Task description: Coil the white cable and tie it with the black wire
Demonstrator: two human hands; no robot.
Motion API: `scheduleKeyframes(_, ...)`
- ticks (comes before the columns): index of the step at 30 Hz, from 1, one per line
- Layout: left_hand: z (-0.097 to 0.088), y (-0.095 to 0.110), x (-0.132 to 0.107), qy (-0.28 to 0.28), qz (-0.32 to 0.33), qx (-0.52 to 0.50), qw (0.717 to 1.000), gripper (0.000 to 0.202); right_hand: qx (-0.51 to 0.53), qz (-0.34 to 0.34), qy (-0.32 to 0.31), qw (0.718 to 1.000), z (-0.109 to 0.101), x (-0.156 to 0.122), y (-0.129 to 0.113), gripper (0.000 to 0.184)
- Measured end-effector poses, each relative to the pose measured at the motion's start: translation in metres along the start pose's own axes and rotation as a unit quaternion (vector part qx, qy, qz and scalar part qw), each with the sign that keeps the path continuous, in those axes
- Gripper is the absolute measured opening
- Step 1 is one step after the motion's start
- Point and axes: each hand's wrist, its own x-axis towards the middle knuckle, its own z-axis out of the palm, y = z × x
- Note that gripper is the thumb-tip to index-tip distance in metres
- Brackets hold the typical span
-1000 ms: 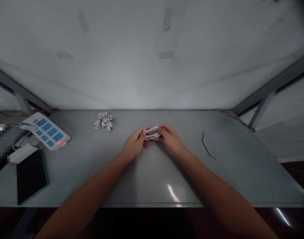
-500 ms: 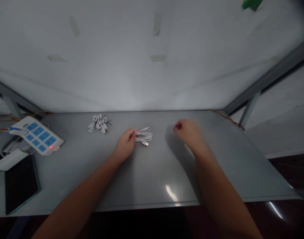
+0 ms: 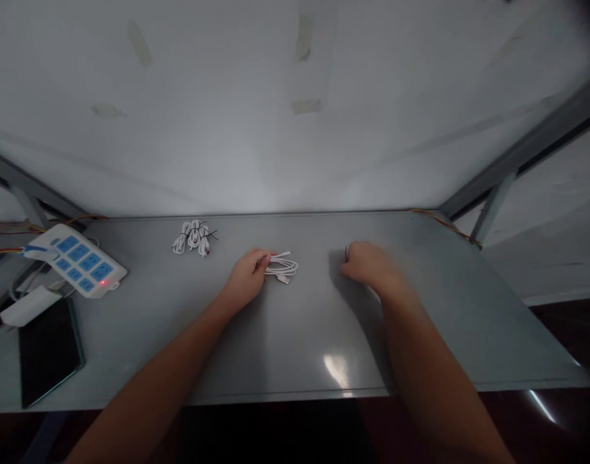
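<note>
left hand (image 3: 249,278): palm down on the table (image 3: 285,341), a bit left of centre. Thumb and fingertips are pinched on the left end of the cable, so that's a proper closed grip.

cable (image 3: 282,265): white, wound into a small flat coil. It's lying on the table just right of the left hand's fingertips, roughly mid-table toward the back. One plug pokes out at the near side, and a thin end sticks out toward the back right.

right hand (image 3: 369,264): resting on the table well right of the coil and not touching it. Fingers are curled in like a loose fist.

strand (image 3: 346,252): tiny dark sliver right at the right hand's fingertips. Honestly too small to tell whether it's being pinched or is just lying there.

bundle (image 3: 193,236): a few white cables already coiled, with dark ties on them, back left near the wall. Well clear of both hands.

power strip (image 3: 77,265): white with blue sockets and a red light on, far left of the table.

adapter (image 3: 24,305): white block just in front of the power strip.

tablet (image 3: 48,351): dark slab lying flat at the near left corner, right beside the adapter.

wires (image 3: 444,222): orange-ish, running along the back right edge of the table.
</note>
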Motion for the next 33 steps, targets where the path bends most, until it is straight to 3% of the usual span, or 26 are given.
scheduleKeyframes(3,0.0,0.001,0.0,0.017,-0.019,-0.041,0.999,0.035,-0.017,0.0,-0.071,0.997,0.016,-0.002,-0.028,0.029)
scheduleKeyframes(6,0.002,0.0,-0.001,0.033,-0.072,-0.146,0.986,0.037,0.149,0.038,-0.145,0.977,0.032,-0.005,-0.049,0.022)
scheduleKeyframes(10,0.007,0.002,-0.002,0.038,-0.099,-0.293,0.95,0.041,0.325,0.088,-0.204,0.919,0.06,-0.013,-0.062,0.016)
scheduleKeyframes(13,0.01,0.007,-0.005,0.009,-0.09,-0.331,0.939,0.043,0.386,0.095,-0.233,0.888,0.08,-0.019,-0.066,0.018)
scheduleKeyframes(16,0.012,0.011,-0.007,-0.042,-0.084,-0.309,0.946,0.047,0.41,0.09,-0.25,0.873,0.091,-0.021,-0.064,0.023)
scheduleKeyframes(24,0.009,0.015,-0.01,-0.066,-0.044,-0.228,0.97,0.047,0.443,0.121,-0.252,0.852,0.084,-0.011,-0.053,0.019)
scheduleKeyframes(33,0.013,0.012,-0.01,-0.085,-0.035,-0.204,0.975,0.03,0.46,0.182,-0.269,0.826,0.08,-0.011,-0.051,0.015)
